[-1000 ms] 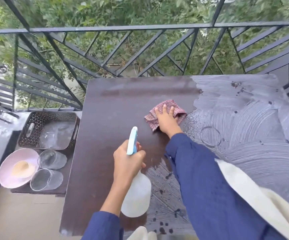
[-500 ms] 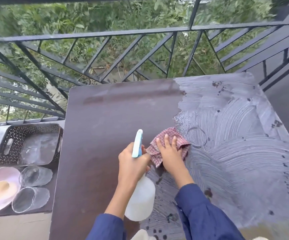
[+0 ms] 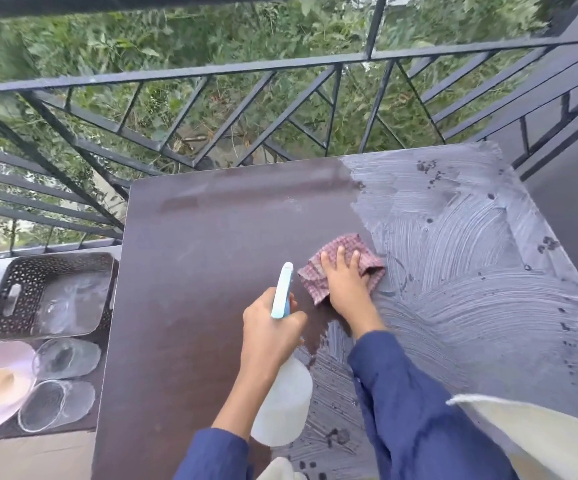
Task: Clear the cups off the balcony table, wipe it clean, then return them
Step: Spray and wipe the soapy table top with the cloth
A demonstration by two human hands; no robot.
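Head view, both arms entering from the lower edge of the frame. Left hand (image 3: pixel 270 329), lower centre: fingers curled round the neck of a spray bottle (image 3: pixel 282 407), back of the hand toward the camera, knuckles up. The left forearm is bare from the wrist down to a blue sleeve (image 3: pixel 218 455) at the bottom edge and rises toward the upper right. Right hand (image 3: pixel 344 289), just right of and above the left: palm down on a cloth (image 3: pixel 358 244), fingers (image 3: pixel 341 258) straight and slightly spread, pointing to the top of the frame. The right wrist is bare; its blue sleeve (image 3: pixel 412 410) runs to the lower right. The two hands are near, not touching.
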